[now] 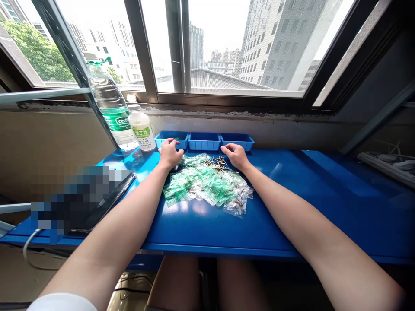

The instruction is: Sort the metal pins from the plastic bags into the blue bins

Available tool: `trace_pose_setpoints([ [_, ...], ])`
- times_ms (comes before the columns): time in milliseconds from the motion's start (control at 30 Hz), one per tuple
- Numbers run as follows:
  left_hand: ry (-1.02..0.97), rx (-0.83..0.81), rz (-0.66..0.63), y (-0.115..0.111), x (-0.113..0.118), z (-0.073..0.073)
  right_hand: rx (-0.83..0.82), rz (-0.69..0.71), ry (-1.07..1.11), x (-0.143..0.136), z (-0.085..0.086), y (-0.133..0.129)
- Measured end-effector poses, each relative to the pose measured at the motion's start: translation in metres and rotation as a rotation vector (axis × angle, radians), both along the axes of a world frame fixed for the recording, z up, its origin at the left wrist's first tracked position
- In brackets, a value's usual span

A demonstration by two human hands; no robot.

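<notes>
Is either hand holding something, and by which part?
No held thing shows in the left hand or right hand; whether either grips something small cannot be told.

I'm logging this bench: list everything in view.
Bins: three, blue, table's back
Packets: many, green, clear, heaped centrally
Metal pieces: many, brownish, heap's rear
Large bottle: one, clear, back left
Small bottle: one, white, beside it
Device: one, black, left
Cables: several, black, white, lower left
Long strip: one, whitish, far right
Frame bars: several, grey, sides
Table: one, blue, centre
Window: one, dark-framed, behind
Left hand: one, bare, by left bin
Right hand: one, bare, by right bin
</notes>
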State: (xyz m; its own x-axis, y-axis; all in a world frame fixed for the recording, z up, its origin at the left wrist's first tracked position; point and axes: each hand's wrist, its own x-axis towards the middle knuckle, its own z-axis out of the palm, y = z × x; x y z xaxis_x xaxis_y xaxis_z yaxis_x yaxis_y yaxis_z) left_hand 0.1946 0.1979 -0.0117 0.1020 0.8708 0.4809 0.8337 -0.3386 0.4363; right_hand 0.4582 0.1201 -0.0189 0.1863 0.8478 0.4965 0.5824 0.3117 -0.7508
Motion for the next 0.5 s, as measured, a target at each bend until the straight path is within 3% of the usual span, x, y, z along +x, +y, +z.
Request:
trace_pose_setpoints([
  [133, -0.001, -0.012, -0.094, 0.002, -0.003, -0.001, 0.007, -0.120, -0.238, 0.011, -0.004, 0.002],
  [333, 0.119, -0.159, -0.240, 0.004, -0.003, -0.007, -0.161, -0.076, -0.330, 0.018, -0.008, 0.005],
  [500, 0.188, -0.179, -0.241, 0.000, 0.000, -0.005, -0.186, -0.029, -0.384, 0.019, -0.008, 0.006],
])
